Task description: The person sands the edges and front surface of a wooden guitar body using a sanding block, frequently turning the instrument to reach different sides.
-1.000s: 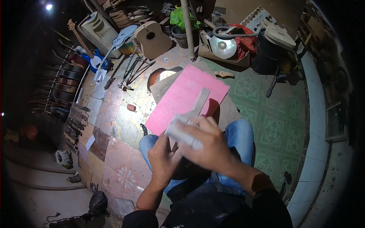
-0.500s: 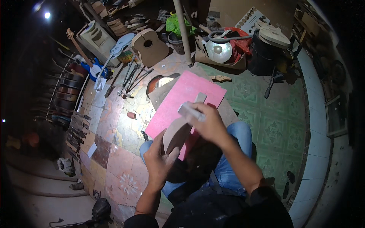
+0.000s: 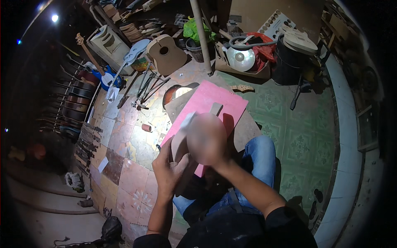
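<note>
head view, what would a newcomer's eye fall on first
Probably the pink board, glaring in the middle of the view, with a wood piece held over it. Next might come the bright blue guitar at upper left, then the vivid green plastic at top centre.

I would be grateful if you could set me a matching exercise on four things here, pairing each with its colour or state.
Column one:
1. Left hand
2. Flat board under the work
3. Plastic bag nearest the pole
4. Guitar with a white plate

Column two:
A. Green
B. Blue
C. Gripping the wooden piece
D. Pink

Pairs: 1-C; 2-D; 3-A; 4-B
</note>
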### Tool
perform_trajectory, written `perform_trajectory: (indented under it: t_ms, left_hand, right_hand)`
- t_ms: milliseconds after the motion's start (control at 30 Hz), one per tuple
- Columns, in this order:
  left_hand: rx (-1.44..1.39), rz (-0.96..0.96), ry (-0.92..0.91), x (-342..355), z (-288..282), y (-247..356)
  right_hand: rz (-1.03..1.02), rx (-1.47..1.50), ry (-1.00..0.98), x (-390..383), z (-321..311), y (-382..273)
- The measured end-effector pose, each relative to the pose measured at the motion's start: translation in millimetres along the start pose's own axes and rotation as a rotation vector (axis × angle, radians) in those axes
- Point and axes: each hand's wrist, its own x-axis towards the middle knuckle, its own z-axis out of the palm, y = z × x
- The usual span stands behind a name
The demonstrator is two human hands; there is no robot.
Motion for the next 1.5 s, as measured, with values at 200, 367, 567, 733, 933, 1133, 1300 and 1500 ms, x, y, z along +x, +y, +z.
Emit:
perform_trajectory:
  t_ms: [200,367,567,733,933,1133,1300,1500]
  left_hand:
    - [0.045,-0.182,-0.059,-6,-12,-11]
    - [-0.013,-0.020,-0.016,1,-2,-3]
    - [-0.008,-0.128,-0.078,14,-11,10]
    - [0.171,-0.102,-0.161,39,-7,27]
    - [0.294,-0.209,-0.299,60,-4,26]
    - [0.054,-0.106,-0.152,26,-12,5]
    - [0.059,-0.184,0.080,-57,-21,-38]
    - [0.112,-0.198,0.208,-88,-20,-63]
  right_hand:
    - [-0.154,-0.029,-0.101,0,-2,-50]
    - [0.575,0.492,-0.114,17,-2,78]
    - [0.542,0.485,-0.031,-5,7,83]
    - [0.555,0.463,-0.021,-9,6,79]
    - [0.536,0.406,-0.009,-11,9,80]
    - [0.560,0.411,-0.036,-12,11,81]
    - [0.534,0.428,-0.044,-4,16,80]
    - [0.514,0.433,-0.071,-2,9,96]
